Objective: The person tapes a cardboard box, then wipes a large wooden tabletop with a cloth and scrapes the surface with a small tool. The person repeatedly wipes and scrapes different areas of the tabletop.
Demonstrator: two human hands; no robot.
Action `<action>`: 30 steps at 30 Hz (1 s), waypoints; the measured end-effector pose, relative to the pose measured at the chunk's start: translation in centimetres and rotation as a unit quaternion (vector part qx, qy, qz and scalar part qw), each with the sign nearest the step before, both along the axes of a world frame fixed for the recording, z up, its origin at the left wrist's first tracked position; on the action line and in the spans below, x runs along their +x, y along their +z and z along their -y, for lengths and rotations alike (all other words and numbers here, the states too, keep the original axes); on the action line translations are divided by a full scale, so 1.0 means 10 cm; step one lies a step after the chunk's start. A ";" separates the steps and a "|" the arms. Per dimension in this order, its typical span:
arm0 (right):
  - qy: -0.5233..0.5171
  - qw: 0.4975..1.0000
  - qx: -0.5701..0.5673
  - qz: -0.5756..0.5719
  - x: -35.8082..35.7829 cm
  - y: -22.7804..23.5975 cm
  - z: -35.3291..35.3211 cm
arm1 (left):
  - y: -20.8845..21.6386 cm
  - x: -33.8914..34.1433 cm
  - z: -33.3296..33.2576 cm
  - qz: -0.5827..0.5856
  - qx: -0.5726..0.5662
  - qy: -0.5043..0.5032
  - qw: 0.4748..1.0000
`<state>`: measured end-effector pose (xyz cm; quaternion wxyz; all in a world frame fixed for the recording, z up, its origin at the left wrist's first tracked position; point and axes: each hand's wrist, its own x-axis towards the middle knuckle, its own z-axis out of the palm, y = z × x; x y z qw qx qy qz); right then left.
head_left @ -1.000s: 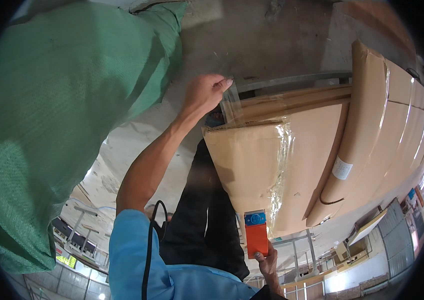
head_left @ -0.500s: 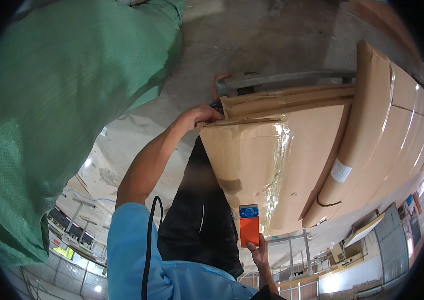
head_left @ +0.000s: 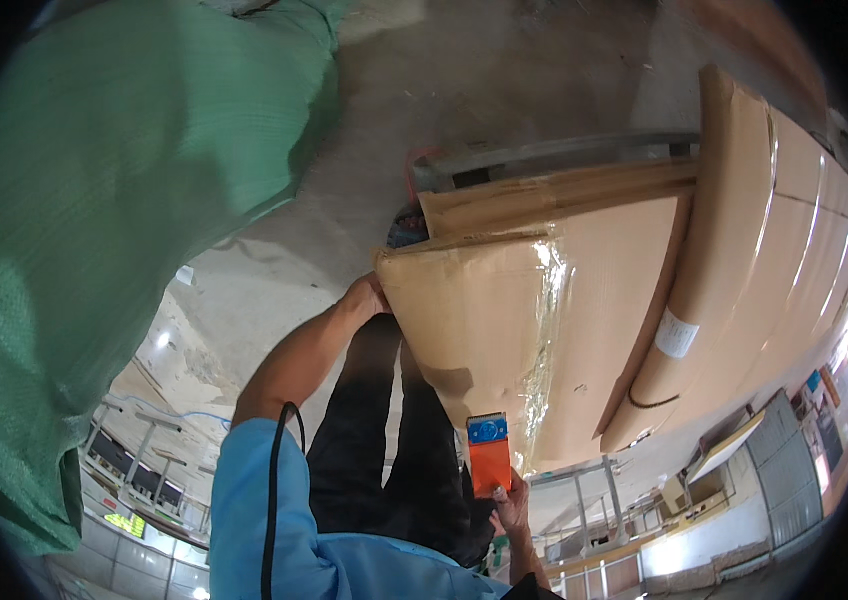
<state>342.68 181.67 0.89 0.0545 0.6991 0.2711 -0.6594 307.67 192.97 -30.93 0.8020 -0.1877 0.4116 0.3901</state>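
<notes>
1. At the left edge of the front cardboard (head_left: pixel 469 320), our left hand (head_left: pixel 368 292) sits against the board's side; its fingers are hidden behind it, so we cannot tell whether they grip.
2. Near the cardboard's lower edge, our right hand (head_left: pixel 512 503) is wrapped around the orange-and-blue tool (head_left: pixel 489 466), probably a tape dispenser; we cannot tell whether it touches the board.
3. To work well, we should steady the edge with even pressure from the left hand, since the board would likely crease if pinched.
4. We should hold the tool's dark upper edge away from our left hand, as it may be sharp.
5. We do best smoothing the clear tape (head_left: pixel 548 300) flat; its uneven glints down the front suggest wrinkles.
</notes>
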 end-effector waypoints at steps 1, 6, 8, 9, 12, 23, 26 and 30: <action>0.010 1.000 -0.027 0.010 0.01 0.00 0.00 | 0.03 0.04 0.02 -0.003 -0.015 0.026 1.000; 0.048 0.995 0.074 0.052 -0.07 0.03 0.00 | 0.03 0.13 0.16 -0.033 -0.006 0.123 0.992; 0.088 0.987 0.125 0.046 -0.13 0.01 0.00 | -0.02 0.09 0.16 -0.024 0.052 0.136 0.989; 0.139 0.980 0.140 0.035 -0.13 0.00 0.02 | -0.02 0.07 0.13 -0.008 0.102 0.145 0.984; 0.048 0.990 0.131 0.035 -0.12 0.00 0.28 | 0.10 -0.04 0.00 0.033 0.198 0.147 0.969; 0.046 0.971 0.158 0.173 1.41 -0.03 3.13 | 0.97 0.85 0.78 -0.296 0.152 0.055 0.942; 0.018 0.962 0.152 0.226 2.13 0.07 3.99 | 0.92 1.72 1.86 -0.212 0.193 0.034 0.957; -0.082 0.961 0.191 0.183 2.89 0.05 4.65 | 0.92 2.86 3.33 -0.162 0.164 -0.001 0.973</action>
